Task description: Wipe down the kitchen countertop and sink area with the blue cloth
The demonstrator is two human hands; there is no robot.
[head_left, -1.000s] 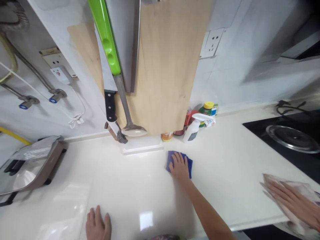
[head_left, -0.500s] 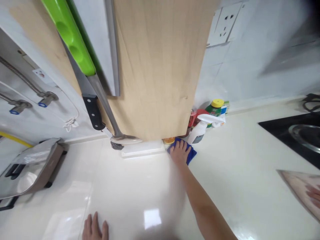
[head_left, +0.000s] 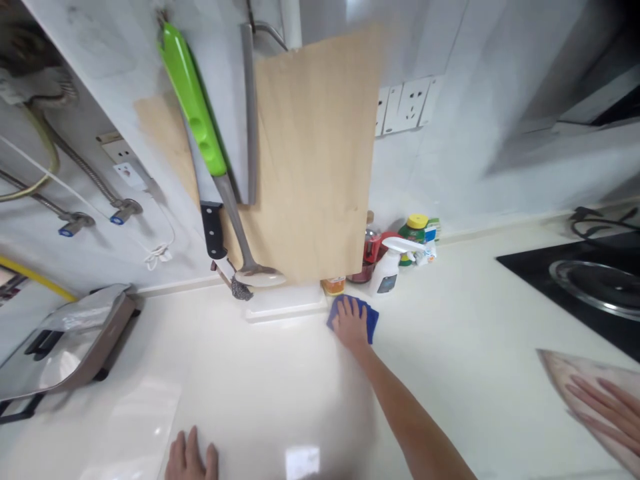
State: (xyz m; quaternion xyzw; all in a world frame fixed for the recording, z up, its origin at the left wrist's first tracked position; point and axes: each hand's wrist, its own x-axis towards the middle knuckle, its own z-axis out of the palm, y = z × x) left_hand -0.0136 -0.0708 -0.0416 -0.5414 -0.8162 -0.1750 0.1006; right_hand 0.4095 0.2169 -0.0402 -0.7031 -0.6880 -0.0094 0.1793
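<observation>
My right hand [head_left: 349, 325] lies flat, fingers spread, on a folded blue cloth [head_left: 371, 322] far back on the glossy white counter [head_left: 260, 380]. The cloth sits just in front of a white spray bottle [head_left: 386, 270] and an orange-lidded jar [head_left: 333, 286]. At the near edge of the counter my left hand [head_left: 191, 457] rests palm down with its fingers apart and holds nothing.
A wooden cutting board [head_left: 313, 160], a green-handled ladle [head_left: 200, 133] and a black-handled knife [head_left: 213, 230] hang on the wall. A metal appliance [head_left: 60, 340] stands at left, a black gas hob [head_left: 585, 283] at right. Another person's hand [head_left: 607, 403] presses a pinkish cloth [head_left: 565, 370].
My right hand slid the blue cloth away toward the bottles, then drew it slightly back. The other person's hand and pinkish cloth shifted at the right. The view swung.
</observation>
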